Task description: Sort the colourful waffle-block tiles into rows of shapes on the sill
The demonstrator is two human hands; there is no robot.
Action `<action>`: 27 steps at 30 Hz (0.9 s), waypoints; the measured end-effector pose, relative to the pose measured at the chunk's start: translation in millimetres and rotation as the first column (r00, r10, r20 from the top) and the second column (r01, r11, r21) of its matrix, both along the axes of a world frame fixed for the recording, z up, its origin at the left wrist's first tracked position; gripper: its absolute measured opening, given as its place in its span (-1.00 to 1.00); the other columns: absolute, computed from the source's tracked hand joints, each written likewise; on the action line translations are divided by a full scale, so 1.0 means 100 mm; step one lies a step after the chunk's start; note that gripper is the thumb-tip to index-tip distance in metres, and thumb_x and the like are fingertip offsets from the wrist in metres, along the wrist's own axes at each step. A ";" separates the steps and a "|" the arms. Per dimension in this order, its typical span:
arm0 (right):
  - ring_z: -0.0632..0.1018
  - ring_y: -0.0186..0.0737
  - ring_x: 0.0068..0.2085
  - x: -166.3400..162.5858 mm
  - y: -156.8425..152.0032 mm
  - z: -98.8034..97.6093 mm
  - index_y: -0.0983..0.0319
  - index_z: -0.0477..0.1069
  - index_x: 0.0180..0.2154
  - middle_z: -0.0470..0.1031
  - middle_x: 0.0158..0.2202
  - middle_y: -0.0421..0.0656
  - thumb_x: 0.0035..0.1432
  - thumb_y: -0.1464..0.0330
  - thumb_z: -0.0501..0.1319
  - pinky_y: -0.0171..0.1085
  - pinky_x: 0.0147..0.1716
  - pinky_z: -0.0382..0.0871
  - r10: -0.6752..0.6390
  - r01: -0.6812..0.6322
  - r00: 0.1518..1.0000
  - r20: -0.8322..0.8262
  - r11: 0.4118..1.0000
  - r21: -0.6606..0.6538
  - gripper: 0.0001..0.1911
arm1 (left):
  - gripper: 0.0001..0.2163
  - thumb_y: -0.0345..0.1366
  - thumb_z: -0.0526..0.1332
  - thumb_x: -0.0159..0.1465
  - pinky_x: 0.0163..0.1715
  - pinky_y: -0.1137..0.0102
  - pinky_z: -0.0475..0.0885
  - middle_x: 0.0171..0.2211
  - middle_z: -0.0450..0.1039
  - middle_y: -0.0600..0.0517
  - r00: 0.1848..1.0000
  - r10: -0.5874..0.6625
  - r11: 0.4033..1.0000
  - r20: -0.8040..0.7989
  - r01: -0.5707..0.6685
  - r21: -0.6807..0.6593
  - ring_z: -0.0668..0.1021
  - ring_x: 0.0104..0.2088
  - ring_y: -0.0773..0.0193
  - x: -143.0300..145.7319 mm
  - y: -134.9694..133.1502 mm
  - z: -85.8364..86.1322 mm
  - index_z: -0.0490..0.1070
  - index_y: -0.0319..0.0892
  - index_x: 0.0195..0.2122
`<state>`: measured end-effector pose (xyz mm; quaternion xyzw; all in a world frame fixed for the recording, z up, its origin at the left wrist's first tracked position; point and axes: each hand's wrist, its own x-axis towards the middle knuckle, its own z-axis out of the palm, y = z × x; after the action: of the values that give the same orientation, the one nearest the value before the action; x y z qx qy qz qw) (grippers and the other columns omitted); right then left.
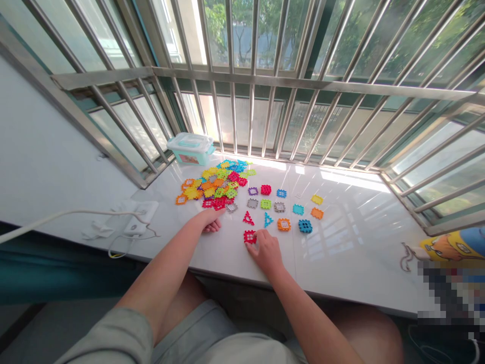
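My right hand (266, 248) has its thumb and fingers closed on a red square window-frame tile (249, 236) near the front of the white sill. My left hand (212, 221) rests on the sill, fingers curled inward, with nothing showing in them. Just beyond it lies a heap of colourful interlocking plastic tiles (208, 188). Past my right hand, a red triangle tile (248, 218), a blue triangle tile (268, 219) and an orange square tile (284, 225) lie apart. Dark blue square tiles (305, 226) look stacked farther right.
A lidded light-blue box (191, 148) stands behind the heap, by the metal window bars (250, 119). More sorted tiles, including a green one (265, 204), lie in loose rows. At left are a power strip (140, 219) and cables; a yellow printed item (447, 246) is at right.
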<state>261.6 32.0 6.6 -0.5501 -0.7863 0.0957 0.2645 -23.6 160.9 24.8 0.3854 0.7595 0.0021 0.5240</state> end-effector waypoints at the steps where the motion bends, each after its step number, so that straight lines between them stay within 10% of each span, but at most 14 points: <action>1: 0.51 -0.13 -0.09 0.00 0.00 0.00 0.16 0.37 -0.14 0.49 -0.13 -0.11 0.32 0.18 0.27 -0.23 -0.18 0.17 -0.001 0.001 1.000 -0.003 1.000 0.004 -0.79 | -0.20 0.51 -0.03 0.18 -0.67 0.44 0.29 -0.44 0.58 -0.23 1.000 0.001 1.000 0.001 -0.001 0.002 0.48 -0.61 0.29 0.00 0.00 -0.01 0.52 -0.23 -0.46; 27: 0.50 -0.20 -0.14 0.01 0.00 0.00 0.17 0.39 -0.27 0.48 -0.17 -0.15 0.32 0.18 0.28 -0.25 -0.18 0.18 0.001 -0.001 1.000 -0.005 1.000 -0.001 -0.79 | -0.19 0.52 -0.05 0.17 -0.67 0.43 0.31 -0.43 0.59 -0.24 1.000 0.007 1.000 0.001 -0.007 0.012 0.49 -0.63 0.30 0.03 -0.02 0.05 0.51 -0.23 -0.46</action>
<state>262.2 32.2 6.3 -0.5495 -0.7859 0.0977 0.2664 -21.0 158.5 30.2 0.3860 0.7605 0.0085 0.5220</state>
